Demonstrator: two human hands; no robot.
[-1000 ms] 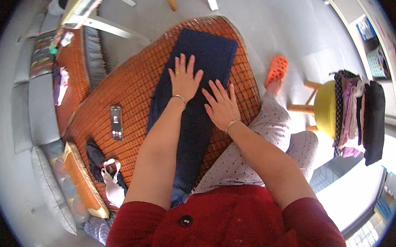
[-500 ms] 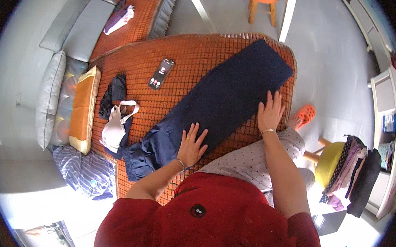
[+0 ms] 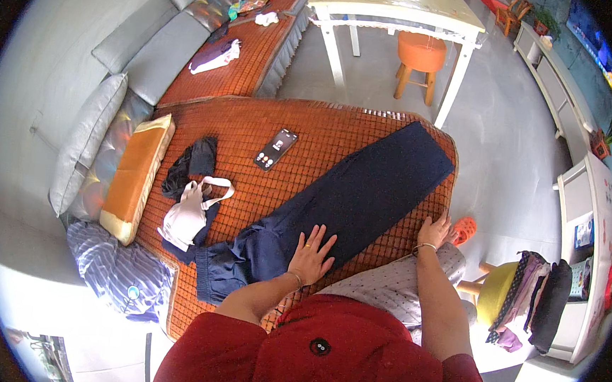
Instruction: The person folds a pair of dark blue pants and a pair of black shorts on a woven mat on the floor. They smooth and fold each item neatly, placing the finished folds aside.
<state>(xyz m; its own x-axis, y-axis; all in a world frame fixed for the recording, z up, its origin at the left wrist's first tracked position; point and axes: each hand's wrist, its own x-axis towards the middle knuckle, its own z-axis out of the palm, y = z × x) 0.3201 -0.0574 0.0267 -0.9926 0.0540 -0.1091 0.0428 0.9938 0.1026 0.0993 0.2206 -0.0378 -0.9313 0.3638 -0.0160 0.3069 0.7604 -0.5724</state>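
Observation:
Navy trousers (image 3: 363,188) lie folded lengthwise across the brown woven mat (image 3: 255,109), their gathered waistband at the lower left. My left hand (image 3: 311,255) rests flat on them near the waist end, fingers spread and holding nothing. Beside the mat's right edge, my right hand (image 3: 433,232) is off the cloth, fingers loosely apart with nothing seen in them. Left of the trousers lie a pale pink bra (image 3: 185,214) and a crumpled black garment (image 3: 196,158). A phone (image 3: 275,150) with a lit screen lies beyond the trousers.
A striped garment (image 3: 112,270) and an orange-gold cushion (image 3: 136,179) are on the left. On the right, folded clothes (image 3: 529,299) sit on a yellow stool (image 3: 492,295) near white shelves (image 3: 580,203). A pale table (image 3: 397,9) and an orange stool (image 3: 422,53) stand ahead.
The view has tilted up, bringing in more of the far room. My right hand has come off the trouser leg toward the mat's edge. My left hand stays flat on the trousers.

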